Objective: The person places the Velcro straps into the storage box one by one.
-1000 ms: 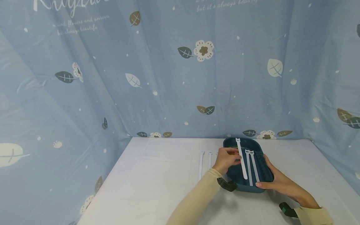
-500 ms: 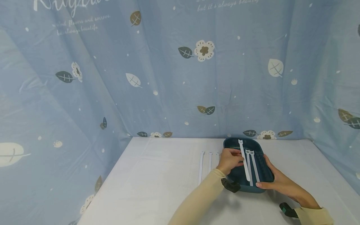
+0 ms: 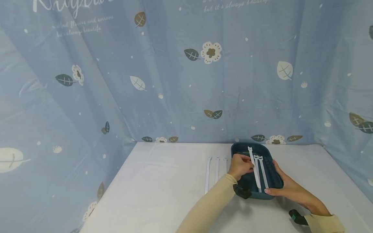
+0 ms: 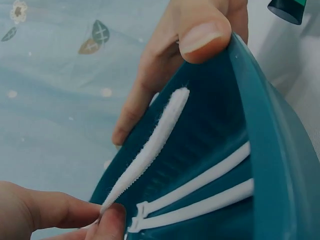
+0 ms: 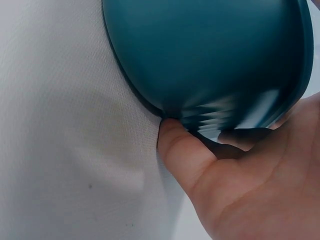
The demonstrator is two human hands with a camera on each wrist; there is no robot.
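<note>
My left hand (image 3: 239,166) pinches a white hook-and-loop cable tie (image 4: 152,145) between thumb and fingers, holding it over the teal tray (image 3: 275,176). Inside that tray lie two more white cable ties, one (image 4: 200,181) beside the other (image 4: 200,209), their slotted heads close together. In the head view the held tie partly overlaps the left one of them. My right hand (image 3: 287,186) grips the tray's right side, thumb at the near right corner and fingers along the outside. In the right wrist view only the tray's outer wall (image 5: 200,60) shows, with the thumb against it.
Left of the tray, white cable ties (image 3: 208,174) lie side by side on the white tabletop (image 3: 157,187), partly hidden by the left arm. A blue patterned curtain (image 3: 175,81) hangs behind the table and along its sides. Black wrist cameras (image 3: 242,191) sit on both wrists.
My left hand has moved slightly right and nearer with the held cable tie, which now overlaps the left tie in the tray. The right hand and tray have stayed put.
</note>
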